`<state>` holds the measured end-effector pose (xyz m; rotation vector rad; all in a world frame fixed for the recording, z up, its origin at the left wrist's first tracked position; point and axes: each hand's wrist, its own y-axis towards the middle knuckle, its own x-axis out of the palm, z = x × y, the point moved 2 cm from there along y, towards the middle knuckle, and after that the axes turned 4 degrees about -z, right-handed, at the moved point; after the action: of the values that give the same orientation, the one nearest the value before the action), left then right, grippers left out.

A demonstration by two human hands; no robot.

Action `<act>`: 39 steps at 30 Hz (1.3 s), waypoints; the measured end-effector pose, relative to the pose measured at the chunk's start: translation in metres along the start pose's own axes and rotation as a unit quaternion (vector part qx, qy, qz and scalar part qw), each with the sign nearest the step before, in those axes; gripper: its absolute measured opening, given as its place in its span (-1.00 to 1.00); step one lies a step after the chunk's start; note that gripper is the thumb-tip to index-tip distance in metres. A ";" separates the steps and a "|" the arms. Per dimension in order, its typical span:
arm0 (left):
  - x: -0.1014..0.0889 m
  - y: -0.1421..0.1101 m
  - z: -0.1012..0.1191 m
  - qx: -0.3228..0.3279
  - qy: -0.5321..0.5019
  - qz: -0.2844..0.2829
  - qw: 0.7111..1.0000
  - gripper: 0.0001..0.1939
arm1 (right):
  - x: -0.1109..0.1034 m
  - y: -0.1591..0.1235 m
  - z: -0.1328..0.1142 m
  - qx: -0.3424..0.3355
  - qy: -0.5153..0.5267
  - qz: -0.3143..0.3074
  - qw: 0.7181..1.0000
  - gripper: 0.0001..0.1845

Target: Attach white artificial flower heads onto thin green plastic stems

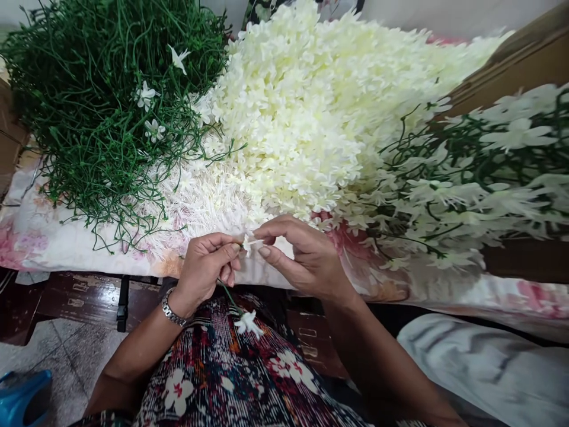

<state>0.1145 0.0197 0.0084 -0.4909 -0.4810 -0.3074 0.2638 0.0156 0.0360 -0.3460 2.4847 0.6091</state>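
Observation:
My left hand (205, 264), wearing a metal-band watch, is closed in a pinch on a thin green artificial flower stem (229, 295). One branch of that stem hangs below the hand and ends in a white artificial flower (249, 324) over the patterned clothing. At the pinched fingertips, another branch tip carries a small white flower piece (246, 244). My right hand (306, 255) comes in from the right, its thumb and fingers closed at the slim pale stamen (255, 241) that sticks out of this piece. Its exact grip is partly hidden by the fingertips.
Green stems (102, 107) are heaped at the left, with fine white stamens (195, 196) beside them. Loose white petals (302, 112) form a large pile behind my hands. Assembled white flowers (444, 190) lie at the right by a cardboard box (528, 59), on a floral cloth (89, 255).

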 end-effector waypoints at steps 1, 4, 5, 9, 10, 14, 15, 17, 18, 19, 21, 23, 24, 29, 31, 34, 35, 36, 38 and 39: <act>0.001 0.000 0.001 -0.001 -0.006 0.009 1.000 -0.89 | -0.001 -0.001 -0.001 -0.003 -0.013 0.007 1.000 -0.79; 0.002 -0.001 0.003 0.003 -0.019 0.034 0.999 -0.89 | -0.001 -0.001 -0.005 -0.025 -0.049 0.016 0.998 -0.71; 0.002 -0.002 0.004 0.005 -0.021 0.036 0.999 -0.89 | 0.000 0.000 -0.006 -0.030 -0.057 0.017 0.998 -0.70; 0.001 -0.002 0.003 0.003 -0.031 0.026 0.999 -0.88 | 0.005 0.001 -0.006 -0.033 -0.066 0.021 0.997 -0.71; 0.000 -0.001 0.002 0.001 -0.035 0.023 0.999 -0.87 | 0.006 0.001 -0.005 -0.030 -0.064 0.024 0.997 -0.70; -0.001 0.000 0.001 -0.009 -0.053 0.015 0.998 -0.85 | 0.010 0.001 -0.003 -0.023 -0.060 0.033 0.997 -0.66; -0.001 0.000 0.001 -0.014 -0.056 0.012 0.998 -0.86 | 0.010 0.001 -0.003 -0.025 -0.062 0.039 0.997 -0.66; 0.000 0.000 0.001 -0.025 -0.062 0.003 0.998 -0.86 | 0.010 0.001 -0.004 -0.033 -0.071 0.052 0.996 -0.66; 0.001 0.000 0.001 -0.030 -0.065 -0.002 0.997 -0.86 | 0.010 0.001 -0.005 -0.037 -0.077 0.057 0.995 -0.67; 0.001 0.000 0.001 -0.034 -0.066 -0.008 0.997 -0.86 | 0.010 0.001 -0.006 -0.039 -0.081 0.060 0.994 -0.68; 0.002 -0.001 0.000 -0.039 -0.067 -0.015 0.997 -0.86 | 0.010 0.003 -0.007 -0.043 -0.086 0.061 0.994 -0.70; 0.002 -0.001 0.000 -0.044 -0.065 -0.017 0.997 -0.85 | 0.010 0.004 -0.007 -0.044 -0.081 0.060 0.994 -0.73; 0.002 -0.002 -0.001 -0.046 -0.064 -0.016 0.997 -0.84 | 0.010 0.005 -0.007 -0.042 -0.076 0.060 0.994 -0.74; 0.002 -0.003 -0.002 -0.049 -0.064 -0.015 0.997 -0.83 | 0.007 0.009 -0.005 -0.020 -0.059 0.067 0.996 -0.72; 0.002 -0.003 -0.002 -0.049 -0.057 -0.015 0.997 -0.84 | 0.006 0.011 -0.004 -0.013 -0.056 0.048 0.997 -0.73; 0.001 -0.004 -0.001 -0.058 -0.038 -0.018 0.997 -0.84 | 0.006 0.013 -0.004 -0.018 -0.050 0.006 0.999 -0.79; 0.001 -0.004 -0.001 -0.061 -0.031 -0.020 0.997 -0.84 | 0.005 0.013 -0.003 -0.025 -0.048 -0.004 0.999 -0.81; 0.001 -0.004 -0.001 -0.064 -0.025 -0.022 0.997 -0.84 | 0.005 0.013 -0.003 -0.030 -0.047 -0.012 0.998 -0.82; 0.000 -0.004 -0.001 -0.069 -0.014 -0.024 0.997 -0.83 | 0.005 0.012 -0.001 -0.037 -0.045 -0.019 0.998 -0.81; 0.000 -0.004 -0.001 -0.072 -0.010 -0.025 0.997 -0.83 | 0.005 0.012 0.000 -0.040 -0.046 -0.018 0.998 -0.80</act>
<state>0.1127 0.0158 0.0092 -0.6240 -0.4933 -0.3880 0.2555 0.0252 0.0380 -0.3838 2.3658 0.6946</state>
